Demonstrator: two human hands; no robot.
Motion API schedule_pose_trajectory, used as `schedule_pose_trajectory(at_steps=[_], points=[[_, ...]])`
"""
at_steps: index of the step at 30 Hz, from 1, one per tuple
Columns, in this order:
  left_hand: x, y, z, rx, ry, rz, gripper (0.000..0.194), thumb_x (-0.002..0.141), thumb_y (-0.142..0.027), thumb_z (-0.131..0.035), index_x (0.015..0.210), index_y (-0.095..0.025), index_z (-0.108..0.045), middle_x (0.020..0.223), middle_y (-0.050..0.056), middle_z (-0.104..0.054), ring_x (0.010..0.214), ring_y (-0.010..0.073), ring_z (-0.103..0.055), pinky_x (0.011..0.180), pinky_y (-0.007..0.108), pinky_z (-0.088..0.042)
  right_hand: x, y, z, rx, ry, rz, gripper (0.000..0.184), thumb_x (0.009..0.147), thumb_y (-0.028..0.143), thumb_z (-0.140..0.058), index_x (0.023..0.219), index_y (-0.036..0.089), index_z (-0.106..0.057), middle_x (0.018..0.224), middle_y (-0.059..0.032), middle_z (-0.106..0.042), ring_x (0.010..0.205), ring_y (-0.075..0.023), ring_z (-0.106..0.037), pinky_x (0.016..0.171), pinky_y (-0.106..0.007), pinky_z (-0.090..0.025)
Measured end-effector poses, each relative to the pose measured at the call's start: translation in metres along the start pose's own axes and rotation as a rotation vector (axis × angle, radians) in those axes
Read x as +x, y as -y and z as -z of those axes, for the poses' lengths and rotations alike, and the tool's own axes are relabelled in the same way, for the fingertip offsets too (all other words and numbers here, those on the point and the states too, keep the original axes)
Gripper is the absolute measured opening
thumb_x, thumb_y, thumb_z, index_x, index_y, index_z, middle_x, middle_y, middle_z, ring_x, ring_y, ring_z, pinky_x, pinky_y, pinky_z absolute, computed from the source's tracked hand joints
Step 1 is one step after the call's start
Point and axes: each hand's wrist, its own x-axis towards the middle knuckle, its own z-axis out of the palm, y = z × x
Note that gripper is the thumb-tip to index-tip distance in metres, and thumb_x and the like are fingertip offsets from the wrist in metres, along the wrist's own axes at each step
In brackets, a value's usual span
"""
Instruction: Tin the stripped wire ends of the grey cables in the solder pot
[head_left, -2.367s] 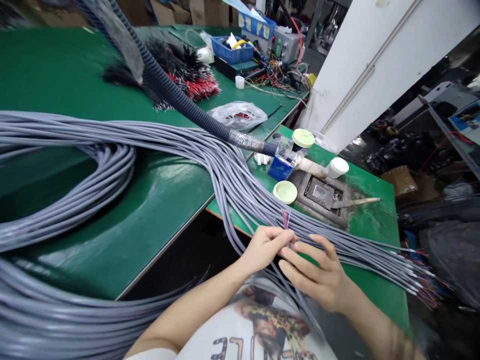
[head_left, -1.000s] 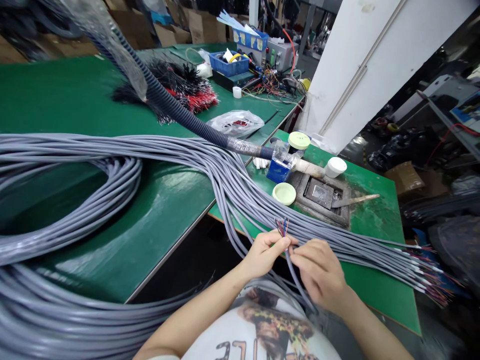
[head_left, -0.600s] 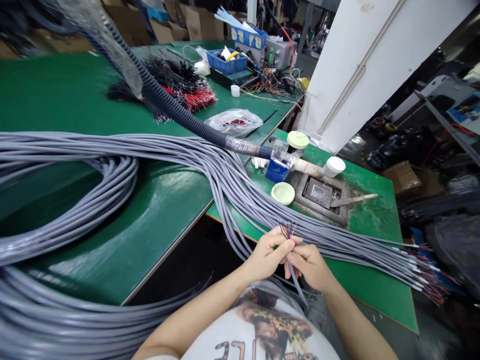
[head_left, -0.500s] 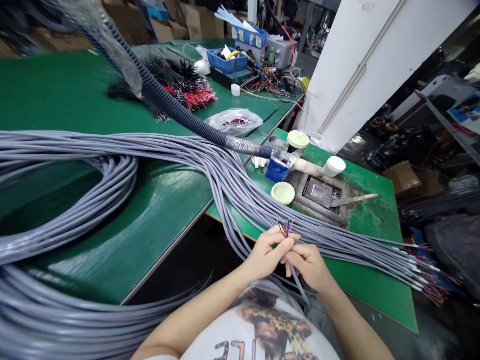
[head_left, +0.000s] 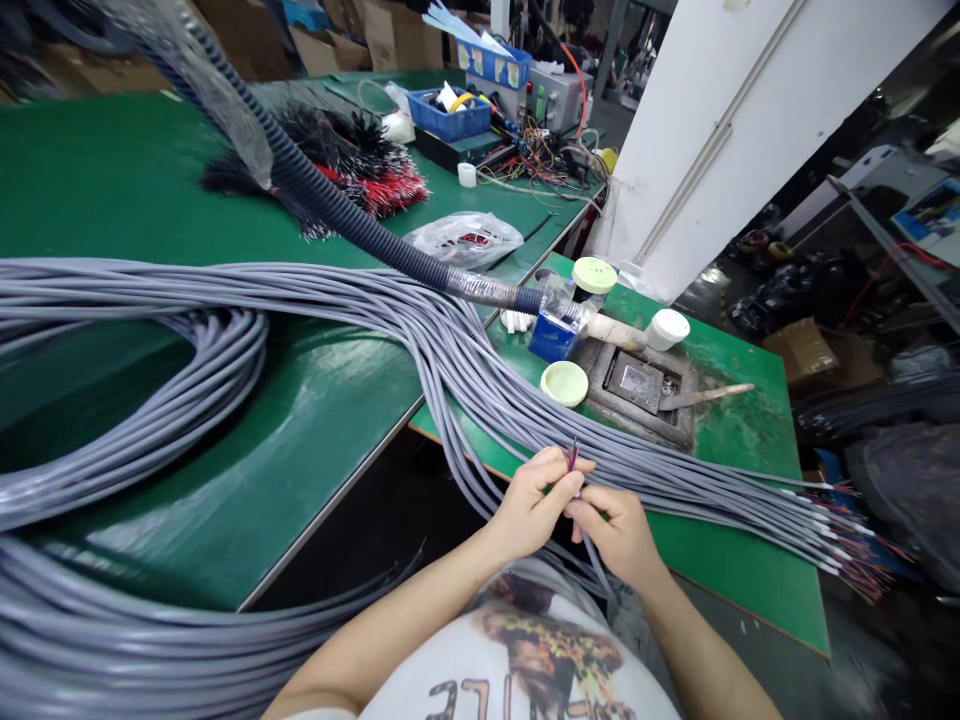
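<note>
Close in front of my body, my left hand (head_left: 536,500) pinches the thin coloured wires (head_left: 573,458) at the stripped end of a grey cable (head_left: 597,565). Just below it, my right hand (head_left: 613,530) is closed around that cable's grey jacket, whose lower part hangs toward my shirt. The fingertips of both hands nearly meet. Behind the hands runs a thick bundle of grey cables (head_left: 517,400), lying across both tables. At its right end, the bundle's stripped tips (head_left: 847,545) show fanned red and dark wires past white bands.
A solder pot (head_left: 637,385) with a scraper (head_left: 709,397) across it sits behind the bundle, beside a flexible hose (head_left: 375,235) and a pale green lid (head_left: 564,384). Coiled grey cables (head_left: 172,430) cover the left table. Blue bins (head_left: 450,118) stand farther back.
The coloured wire ends, fanned out before, are now gathered into a narrower tuft between my left fingers. Both hands stay in nearly the same place; the view has shifted slightly.
</note>
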Motion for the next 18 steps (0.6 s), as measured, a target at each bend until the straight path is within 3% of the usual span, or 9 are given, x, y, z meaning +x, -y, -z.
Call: schedule_pose_trajectory(at_steps=[5, 11, 18], points=[[0.001, 0.007, -0.006, -0.061, 0.045, 0.005, 0.035, 0.091, -0.034, -0.048, 0.070, -0.014, -0.066, 0.074, 0.005, -0.056, 0.076, 0.0157, -0.052, 0.075, 0.029, -0.043, -0.005, -0.008, 0.002, 0.030, -0.022, -0.041, 0.039, 0.088, 0.033, -0.053, 0.054, 0.016, -0.060, 0.048, 0.0019, -0.057, 0.045, -0.0084, -0.047, 0.050, -0.021, -0.034], [0.003, 0.013, -0.019, -0.325, 0.110, 0.283, 0.035, 0.086, -0.044, -0.055, 0.087, -0.013, -0.071, 0.083, 0.005, -0.060, 0.057, 0.0091, -0.048, 0.054, 0.023, -0.041, -0.018, -0.017, 0.004, 0.163, -0.020, -0.104, 0.033, 0.089, 0.035, -0.051, 0.064, 0.016, -0.063, 0.048, 0.0018, -0.059, 0.042, -0.0078, -0.048, 0.047, -0.019, -0.036], [0.005, 0.016, -0.024, -0.384, 0.117, 0.343, 0.032, 0.084, -0.043, -0.058, 0.091, -0.015, -0.074, 0.073, 0.004, -0.064, 0.064, 0.0134, -0.055, 0.066, 0.026, -0.044, -0.022, -0.017, 0.009, 0.203, -0.028, -0.119, 0.032, 0.089, 0.037, -0.052, 0.067, 0.015, -0.064, 0.047, 0.0015, -0.060, 0.040, -0.0073, -0.048, 0.044, -0.018, -0.036]])
